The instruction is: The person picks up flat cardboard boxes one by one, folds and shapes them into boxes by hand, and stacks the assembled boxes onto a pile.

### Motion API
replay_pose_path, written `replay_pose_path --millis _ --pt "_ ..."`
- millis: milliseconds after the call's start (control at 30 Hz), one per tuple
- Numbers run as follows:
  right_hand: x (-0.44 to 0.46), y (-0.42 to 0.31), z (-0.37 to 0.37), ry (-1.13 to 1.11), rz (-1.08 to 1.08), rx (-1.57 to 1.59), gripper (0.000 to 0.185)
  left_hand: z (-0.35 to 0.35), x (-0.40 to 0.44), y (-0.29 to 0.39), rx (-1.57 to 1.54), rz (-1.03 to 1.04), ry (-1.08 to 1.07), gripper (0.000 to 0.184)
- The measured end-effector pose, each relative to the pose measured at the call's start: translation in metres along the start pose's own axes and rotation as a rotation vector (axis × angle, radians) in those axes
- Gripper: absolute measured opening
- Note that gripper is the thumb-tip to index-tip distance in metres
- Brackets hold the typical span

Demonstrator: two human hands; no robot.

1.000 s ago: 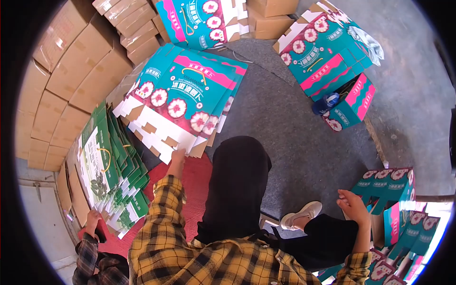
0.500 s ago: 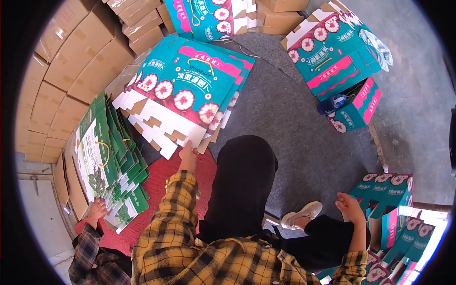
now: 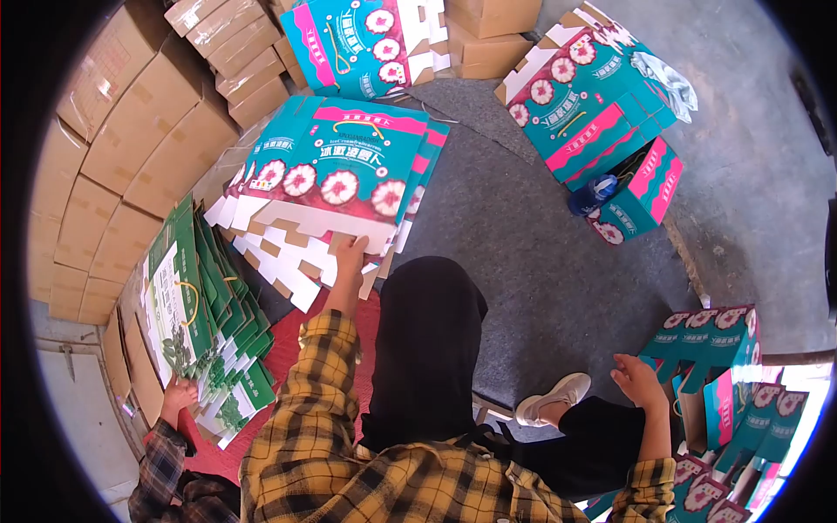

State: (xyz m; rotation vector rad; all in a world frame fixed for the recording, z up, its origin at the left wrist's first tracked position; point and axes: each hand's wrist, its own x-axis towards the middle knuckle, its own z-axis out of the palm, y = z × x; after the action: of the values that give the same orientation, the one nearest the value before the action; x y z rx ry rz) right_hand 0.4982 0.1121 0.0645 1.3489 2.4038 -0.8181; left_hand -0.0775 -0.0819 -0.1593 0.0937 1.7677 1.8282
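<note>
My left hand (image 3: 350,260) is closed on the lower white flap edge of a flat teal-and-pink printed carton (image 3: 362,157). That carton lies on top of a stack of similar flattened cartons, whose white flaps (image 3: 296,261) fan out beneath it. My right hand (image 3: 638,381) hangs at the right by my knee, fingers loosely bent and apart, holding nothing. Beside it stand folded-up teal boxes (image 3: 697,349) with pink sides.
At the left another person's hand (image 3: 179,397) touches a stack of green-and-white flat cartons (image 3: 205,305). Brown boxes (image 3: 131,131) are piled behind. More teal cartons (image 3: 571,113) and a blue bottle (image 3: 593,193) lie at the upper right. A red mat (image 3: 292,349) covers the floor.
My left hand has moved up slightly, and the top carton has turned and shifted over the stack with it. The view has also shifted a little. My right hand stays almost the same.
</note>
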Motion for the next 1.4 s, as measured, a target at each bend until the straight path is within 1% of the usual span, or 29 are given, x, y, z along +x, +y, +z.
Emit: replay_pose_path --millis 67,100,167,233,267,300,333,467,500,600,633,667,700,767,833,867,900,967,1000,1033,1100,1133,1167,1200,1233,1267,1300,1367,1400 --pt "-0.001 0.002 -0.001 0.010 -0.018 -0.038 0.039 0.021 -0.006 0.039 0.076 0.126 -0.031 0.018" --pt "-0.002 0.003 -0.001 0.016 -0.022 -0.036 0.039 0.033 -0.011 0.063 0.076 0.132 -0.031 0.018" --pt "-0.003 0.005 0.000 0.035 -0.046 -0.046 0.038 0.058 -0.023 0.111 0.166 0.303 -0.077 0.018" --pt "-0.004 0.003 -0.006 0.046 -0.056 -0.001 0.038 0.085 -0.039 0.157 0.193 0.300 -0.077 0.018" --pt "-0.004 0.002 -0.009 0.048 -0.058 0.045 0.038 0.096 -0.047 0.176 0.181 0.356 -0.102 0.018" --pt "-0.004 0.001 -0.012 0.060 -0.061 0.047 0.038 0.102 -0.052 0.191 0.249 0.395 -0.153 0.017" --pt "-0.002 0.000 -0.017 0.120 -0.109 0.149 0.038 0.110 -0.065 0.206 0.315 0.448 -0.192 0.017" --pt "-0.001 -0.034 -0.048 0.247 -0.213 0.416 0.036 0.151 -0.161 0.252 0.540 0.648 -0.472 0.019" --pt "-0.001 -0.047 -0.054 0.217 -0.233 0.529 0.036 0.162 -0.185 0.252 0.583 0.706 -0.554 0.020" --pt "0.001 -0.085 -0.066 0.067 -0.310 0.862 0.046 0.197 -0.250 0.226 0.723 0.665 -0.844 0.025" --pt "0.003 -0.091 -0.065 0.005 -0.333 0.869 0.049 0.207 -0.268 0.207 0.738 0.664 -0.947 0.028" --pt "0.006 -0.095 -0.062 -0.061 -0.357 0.876 0.052 0.214 -0.283 0.180 0.680 0.552 -1.035 0.027" --pt "0.011 -0.097 -0.058 -0.127 -0.367 0.856 0.061 0.219 -0.296 0.153 0.624 0.440 -1.115 0.027" --pt "0.013 -0.097 -0.043 -0.220 -0.262 0.806 0.072 0.227 -0.331 0.120 0.865 0.479 -1.298 0.018" --pt "0.019 -0.084 -0.019 -0.153 -0.212 0.409 0.081 0.235 -0.352 0.105 0.863 0.519 -1.350 0.013" --pt "0.014 -0.082 -0.012 -0.066 -0.186 0.333 0.072 0.242 -0.355 0.102 0.794 0.567 -1.365 0.013" --pt "0.014 -0.074 -0.006 -0.064 -0.176 0.351 0.072 0.247 -0.357 0.100 0.805 0.559 -1.382 0.013" --pt "0.016 -0.066 -0.005 0.016 -0.131 0.520 0.075 0.261 -0.361 0.107 0.760 0.557 -1.344 0.009" --pt "0.013 -0.062 -0.008 0.041 -0.140 0.492 0.054 0.266 -0.363 0.106 0.760 0.574 -1.346 0.013" --pt "0.012 -0.062 -0.016 0.048 -0.140 0.509 0.054 0.270 -0.364 0.113 0.776 0.576 -1.355 0.013" --pt "0.013 -0.053 -0.024 0.122 -0.187 0.208 0.038 0.279 -0.375 0.142 0.786 0.694 -1.321 0.019" --pt "0.020 -0.042 -0.016 0.227 -0.194 0.354 0.035 0.281 -0.379 0.162 0.689 0.778 -1.269 0.020" --pt "0.025 -0.033 -0.017 0.237 -0.190 0.342 0.037 0.279 -0.381 0.189 0.588 0.854 -1.214 0.022" --pt "0.027 -0.026 -0.018 0.247 -0.176 0.327 0.038 0.277 -0.382 0.216 0.395 1.002 -1.127 0.028" --pt "0.029 -0.021 -0.019 0.259 -0.163 0.309 0.039 0.271 -0.381 0.255 0.325 1.275 -1.044 0.031" --pt "0.027 -0.020 -0.021 0.260 -0.158 0.314 0.039 0.252 -0.374 0.284 0.280 1.471 -0.975 0.023" --pt "0.024 -0.023 -0.025 0.238 -0.148 0.348 0.040 0.243 -0.371 0.290 0.080 1.856 -0.446 0.010" --pt "0.023 -0.023 -0.027 0.215 -0.143 0.382 0.041 0.235 -0.401 0.328 -0.282 1.750 -0.402 0.072" --pt "0.023 -0.023 -0.026 0.231 -0.152 0.382 0.041 0.243 -0.411 0.350 -0.413 1.830 -0.506 0.071"
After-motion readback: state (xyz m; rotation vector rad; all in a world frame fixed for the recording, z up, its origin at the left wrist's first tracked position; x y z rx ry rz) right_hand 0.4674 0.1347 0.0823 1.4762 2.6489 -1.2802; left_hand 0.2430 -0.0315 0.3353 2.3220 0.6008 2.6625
